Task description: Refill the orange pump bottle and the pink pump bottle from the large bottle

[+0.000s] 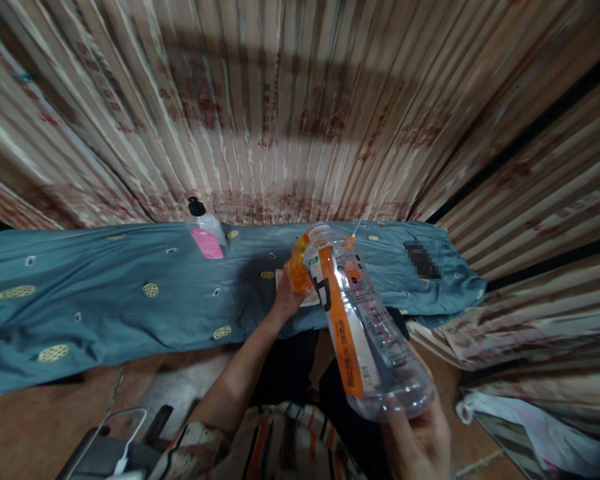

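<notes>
My left hand is closed around an amber-orange container, partly hidden by the bottle before it. My right hand grips the base of a large clear plastic bottle with an orange and white label. This bottle is tilted, its uncapped-looking neck pointing away and to the left, close beside the amber container. Whether the two touch I cannot tell. Little or no liquid shows in the clear bottle. Something white and flat lies under my left hand. Behind the bottle, a thin white tip with orange sticks up.
A clear pump bottle with a pink label and black top stands on the teal patterned cloth. Farther right lies a blurred dark object. Striped curtains hang behind and at the right. A white cable hangs lower left; a white bag sits lower right.
</notes>
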A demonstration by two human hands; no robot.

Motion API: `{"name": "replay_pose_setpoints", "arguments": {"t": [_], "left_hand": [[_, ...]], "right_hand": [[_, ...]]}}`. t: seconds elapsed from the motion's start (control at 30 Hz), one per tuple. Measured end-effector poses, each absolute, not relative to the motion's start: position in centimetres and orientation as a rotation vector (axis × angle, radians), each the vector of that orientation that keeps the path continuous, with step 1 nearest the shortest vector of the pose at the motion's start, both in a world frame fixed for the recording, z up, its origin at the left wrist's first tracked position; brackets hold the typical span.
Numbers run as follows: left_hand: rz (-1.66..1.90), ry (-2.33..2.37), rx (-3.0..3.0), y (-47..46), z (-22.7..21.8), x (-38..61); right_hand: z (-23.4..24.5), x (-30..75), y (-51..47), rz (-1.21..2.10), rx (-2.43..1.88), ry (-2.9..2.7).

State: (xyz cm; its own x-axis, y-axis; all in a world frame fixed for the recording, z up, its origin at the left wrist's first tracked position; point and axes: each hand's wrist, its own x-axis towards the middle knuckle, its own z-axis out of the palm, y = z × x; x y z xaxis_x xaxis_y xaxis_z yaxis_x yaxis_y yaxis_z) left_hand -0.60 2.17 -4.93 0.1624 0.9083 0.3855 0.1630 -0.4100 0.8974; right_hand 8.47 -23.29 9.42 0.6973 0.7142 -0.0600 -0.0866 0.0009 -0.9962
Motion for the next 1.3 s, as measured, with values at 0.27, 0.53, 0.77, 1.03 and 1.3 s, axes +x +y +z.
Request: {"name": "replay_pose_setpoints", "arguments": {"t": [0.27,0.53,0.77,1.03,1.3], "left_hand": [[1.307,1.029,1.679,2.09,-4.87,-0.51],[1.320,1.014,1.622,2.26,-5.14,-0.28],[1.341,1.028,1.609,2.20,-5.00,-0.21],[1.331,0.996,1.646,2.06,-4.64,-0.44],[1.338,0.994,1.646,2.09,-4.95,-0.36]], "right_hand": [[9.47,8.50,-23.29,0.686,-1.437,-0.546],[9.04,8.78,-23.43,0.662,-1.464,-0.596],[9.21,8.57,-23.38,0.672,-1.456,-0.572],[8.87,8.81,-23.47,0.689,-1.447,-0.526],[9.29,8.49,-23.35,0.697,-1.451,-0.504]]}}
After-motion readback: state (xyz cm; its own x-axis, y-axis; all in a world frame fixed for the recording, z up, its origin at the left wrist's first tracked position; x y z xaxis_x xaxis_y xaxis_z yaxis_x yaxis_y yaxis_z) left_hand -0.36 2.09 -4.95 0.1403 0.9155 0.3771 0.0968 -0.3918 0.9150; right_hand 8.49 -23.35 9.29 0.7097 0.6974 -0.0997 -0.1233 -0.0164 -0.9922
